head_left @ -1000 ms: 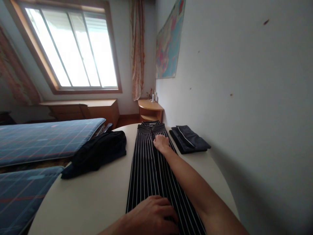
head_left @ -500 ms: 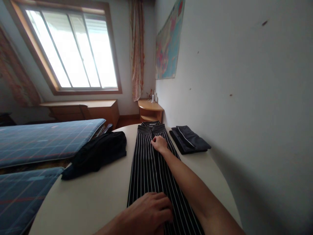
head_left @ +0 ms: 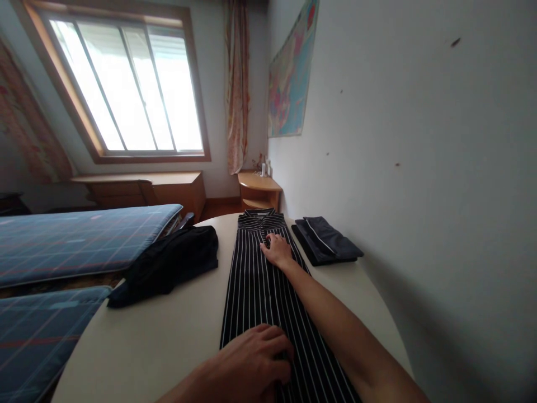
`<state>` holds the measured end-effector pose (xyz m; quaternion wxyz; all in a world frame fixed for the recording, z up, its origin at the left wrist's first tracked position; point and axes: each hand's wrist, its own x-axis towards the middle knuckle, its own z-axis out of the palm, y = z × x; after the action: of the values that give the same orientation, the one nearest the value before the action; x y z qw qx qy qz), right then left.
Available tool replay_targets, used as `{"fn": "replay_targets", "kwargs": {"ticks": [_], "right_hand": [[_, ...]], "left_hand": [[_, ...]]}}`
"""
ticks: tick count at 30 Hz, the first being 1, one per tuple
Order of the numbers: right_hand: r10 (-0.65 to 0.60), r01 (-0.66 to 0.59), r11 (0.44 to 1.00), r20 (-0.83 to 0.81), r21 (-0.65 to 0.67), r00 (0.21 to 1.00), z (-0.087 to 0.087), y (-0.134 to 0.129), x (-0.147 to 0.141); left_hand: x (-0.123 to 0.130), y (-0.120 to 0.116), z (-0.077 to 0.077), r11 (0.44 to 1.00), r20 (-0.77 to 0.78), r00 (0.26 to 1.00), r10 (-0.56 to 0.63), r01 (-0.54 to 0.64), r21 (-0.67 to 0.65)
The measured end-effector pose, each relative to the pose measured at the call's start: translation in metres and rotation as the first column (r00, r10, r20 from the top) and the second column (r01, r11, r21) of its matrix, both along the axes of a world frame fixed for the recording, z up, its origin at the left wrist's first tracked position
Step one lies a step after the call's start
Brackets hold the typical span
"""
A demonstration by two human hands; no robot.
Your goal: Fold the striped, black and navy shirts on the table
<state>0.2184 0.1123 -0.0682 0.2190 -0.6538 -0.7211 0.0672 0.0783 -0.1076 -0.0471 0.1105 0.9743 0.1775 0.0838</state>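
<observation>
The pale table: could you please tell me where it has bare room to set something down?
Widest is the bare tabletop between the crumpled dark garment and striped shirt; a narrower patch lies right of the right forearm, nearer than the folded dark clothes. The middle is crowded: shirt, left hand, right hand.

The shirt, running from the middle of the view to 6 o'clock, is black with thin white stripes, lengthwise down the body. At 8 o'clock the rumpled garment is plain black; at 4, the folded garment is dark navy with one white line. The table is cream. At 9, the mattress is blue, checked with pale and reddish lines.
</observation>
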Motion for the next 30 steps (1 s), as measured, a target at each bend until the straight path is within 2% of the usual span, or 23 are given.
{"fn": "replay_targets", "kwargs": {"ticks": [9,12,14,18,22,26,30], "right_hand": [[0.098,-0.098,0.995,0.015,-0.012,0.995,-0.007,-0.012,0.005],[0.142,-0.142,0.99,0.001,0.012,0.99,-0.009,-0.016,0.007],[0.182,-0.182,0.983,0.027,0.024,0.983,-0.01,-0.022,0.008],[0.268,-0.266,0.963,0.124,-0.032,0.955,-0.008,-0.044,0.009],[0.207,-0.186,0.97,0.135,-0.156,0.969,-0.007,-0.075,0.012],[0.22,-0.18,0.946,0.125,-0.269,0.968,-0.014,-0.091,0.016],[0.243,-0.2,0.939,0.129,-0.281,0.961,-0.019,-0.086,0.015]], "left_hand": [[0.002,-0.009,0.002,0.992,0.097,0.994,0.041,-0.029,-0.121],[0.002,-0.008,0.003,0.984,0.059,0.997,0.039,-0.028,-0.177],[0.0,-0.007,0.002,0.977,0.0,0.996,0.086,-0.084,-0.198],[-0.004,-0.004,-0.008,0.939,-0.077,0.961,0.267,-0.277,-0.205],[-0.007,0.001,-0.024,0.89,-0.091,0.905,0.415,-0.425,-0.167],[-0.008,0.007,-0.034,0.864,-0.074,0.874,0.481,-0.487,-0.129],[-0.008,0.017,-0.036,0.859,-0.064,0.867,0.495,-0.499,-0.112]]}}
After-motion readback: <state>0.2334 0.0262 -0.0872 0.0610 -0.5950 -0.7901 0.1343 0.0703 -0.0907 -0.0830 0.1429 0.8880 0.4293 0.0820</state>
